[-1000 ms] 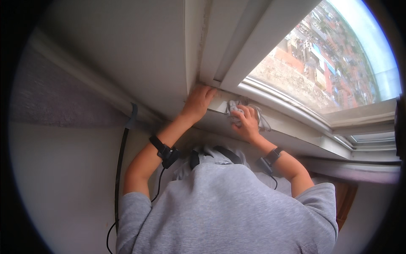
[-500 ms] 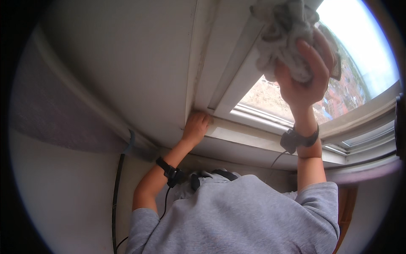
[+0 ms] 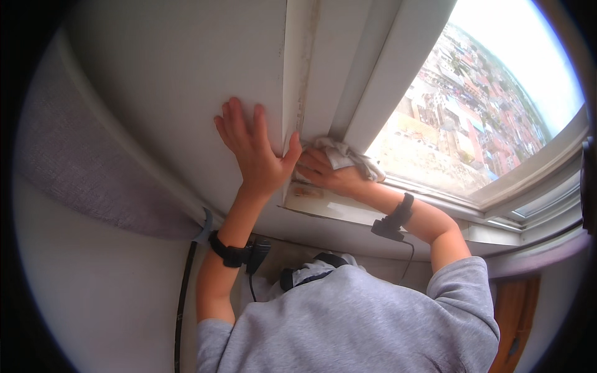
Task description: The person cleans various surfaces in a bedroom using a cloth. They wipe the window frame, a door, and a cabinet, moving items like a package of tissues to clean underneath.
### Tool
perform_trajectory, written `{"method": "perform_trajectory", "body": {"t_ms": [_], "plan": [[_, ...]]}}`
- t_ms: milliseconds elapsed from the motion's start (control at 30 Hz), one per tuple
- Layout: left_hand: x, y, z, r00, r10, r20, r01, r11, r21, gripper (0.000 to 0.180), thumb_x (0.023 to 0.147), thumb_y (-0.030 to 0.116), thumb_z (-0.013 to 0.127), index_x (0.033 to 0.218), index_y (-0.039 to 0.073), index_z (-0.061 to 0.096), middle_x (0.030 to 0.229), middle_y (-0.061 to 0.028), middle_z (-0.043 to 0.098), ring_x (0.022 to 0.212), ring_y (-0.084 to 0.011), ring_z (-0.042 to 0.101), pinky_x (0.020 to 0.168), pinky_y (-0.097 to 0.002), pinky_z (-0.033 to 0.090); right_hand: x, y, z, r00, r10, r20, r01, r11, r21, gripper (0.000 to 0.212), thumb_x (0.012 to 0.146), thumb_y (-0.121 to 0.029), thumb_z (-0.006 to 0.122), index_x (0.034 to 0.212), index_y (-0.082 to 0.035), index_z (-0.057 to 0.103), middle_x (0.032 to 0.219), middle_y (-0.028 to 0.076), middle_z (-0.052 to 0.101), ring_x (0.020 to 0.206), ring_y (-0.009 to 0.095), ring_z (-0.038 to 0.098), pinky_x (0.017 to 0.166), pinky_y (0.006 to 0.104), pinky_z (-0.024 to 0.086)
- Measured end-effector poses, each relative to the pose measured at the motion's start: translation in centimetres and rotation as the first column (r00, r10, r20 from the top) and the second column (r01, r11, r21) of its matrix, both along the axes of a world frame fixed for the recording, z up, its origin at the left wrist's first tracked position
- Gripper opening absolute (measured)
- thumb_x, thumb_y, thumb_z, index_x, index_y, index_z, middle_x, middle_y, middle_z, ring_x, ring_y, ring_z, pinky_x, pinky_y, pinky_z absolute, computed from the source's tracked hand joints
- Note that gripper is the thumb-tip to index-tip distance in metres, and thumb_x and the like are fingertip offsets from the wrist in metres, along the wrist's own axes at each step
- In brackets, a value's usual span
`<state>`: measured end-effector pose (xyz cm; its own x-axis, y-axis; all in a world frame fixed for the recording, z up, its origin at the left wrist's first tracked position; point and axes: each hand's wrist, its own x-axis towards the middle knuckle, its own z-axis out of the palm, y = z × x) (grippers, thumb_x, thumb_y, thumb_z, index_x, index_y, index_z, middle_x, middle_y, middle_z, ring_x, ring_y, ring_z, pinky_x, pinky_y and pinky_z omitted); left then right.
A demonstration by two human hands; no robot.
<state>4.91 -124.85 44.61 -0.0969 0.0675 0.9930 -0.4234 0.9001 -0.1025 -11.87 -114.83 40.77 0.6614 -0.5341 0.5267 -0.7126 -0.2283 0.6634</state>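
Note:
My left hand (image 3: pixel 258 152) lies against the white side wall of the window recess (image 3: pixel 186 81), its fingers spread and nothing in it. Just to its right, my right hand (image 3: pixel 333 172) presses a crumpled whitish cloth (image 3: pixel 342 152) into the lower left corner of the window frame (image 3: pixel 398 68). The cloth bunches over the back of the fingers and out beside the hand. Part of the cloth under the palm is hidden. Below the right hand, a brownish stained patch (image 3: pixel 309 193) shows on the white sill (image 3: pixel 360 210).
Beyond the window glass (image 3: pixel 460 105), buildings lie far below. A greyish-purple curtain (image 3: pixel 99 161) hangs at the left, with a grey hook-shaped holder (image 3: pixel 204 227) near its edge. Black bands with small devices and cables sit on both forearms. Something wooden (image 3: pixel 516 317) stands at lower right.
My right hand has brought the cloth down and left from the upper glass to the frame's lower corner. My left hand has moved from the sill corner up onto the side wall, fingers spreading.

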Motion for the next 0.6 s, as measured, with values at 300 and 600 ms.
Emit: {"method": "perform_trajectory", "body": {"t_ms": [300, 600], "plan": [[0.5, -2.4, -1.6, 0.992, 0.025, 0.120, -0.029, 0.999, 0.035, 0.066, 0.085, 0.028, 0.055, 0.139, 0.002, 0.029, 0.147, -0.0313, 0.013, 0.136, -0.0475, 0.012, 0.106, -0.0639, 0.006, -1.8, -0.2, 13.4, 0.970, 0.158, 0.182, -0.138, 0.983, -0.117, 0.052, 0.061, -0.017, 0.074, 0.112, -0.018, 0.062, 0.117, 0.003, 0.055, 0.107, 0.023, 0.051, 0.084, 0.0360, 0.048], [1.4, -4.0, -3.7, 0.994, 0.007, 0.108, -0.012, 0.999, 0.044, 0.063, 0.085, 0.028, 0.055, 0.137, 0.003, 0.031, 0.145, -0.0320, 0.016, 0.136, -0.0476, 0.013, 0.106, -0.0636, 0.005, -3.6, -2.1, 24.5, 0.971, 0.092, 0.223, 0.050, 0.827, -0.560, 0.043, 0.067, -0.013, 0.070, 0.110, -0.013, 0.062, 0.116, 0.008, 0.059, 0.107, 0.028, 0.053, 0.089, 0.0396, 0.042]]}}
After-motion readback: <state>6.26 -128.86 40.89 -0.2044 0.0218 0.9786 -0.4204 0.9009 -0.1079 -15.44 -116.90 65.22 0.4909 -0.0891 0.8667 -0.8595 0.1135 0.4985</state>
